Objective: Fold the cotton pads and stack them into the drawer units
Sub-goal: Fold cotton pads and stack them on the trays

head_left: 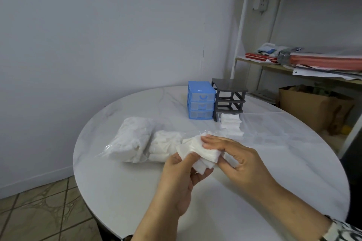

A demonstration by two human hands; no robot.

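Note:
Both hands hold a small bunch of white cotton pads point(201, 154) above the round white table point(121, 188). My left hand point(182, 174) pinches the pads from below with thumb and fingers. My right hand point(235, 156) grips their right end, its fingers lying over the top. A blue drawer unit point(200, 103) with three shut drawers stands at the back of the table. Beside it on the right is a grey drawer frame point(229, 97) with open slots. A clear drawer with stacked folded pads point(230, 122) lies in front of the grey frame.
Clear plastic bags full of loose cotton pads point(141, 141) lie left of the hands. A shelf rack point(305, 64) with papers and books stands at the right, with a brown paper bag point(313, 109) below it. Tiled floor shows at the lower left.

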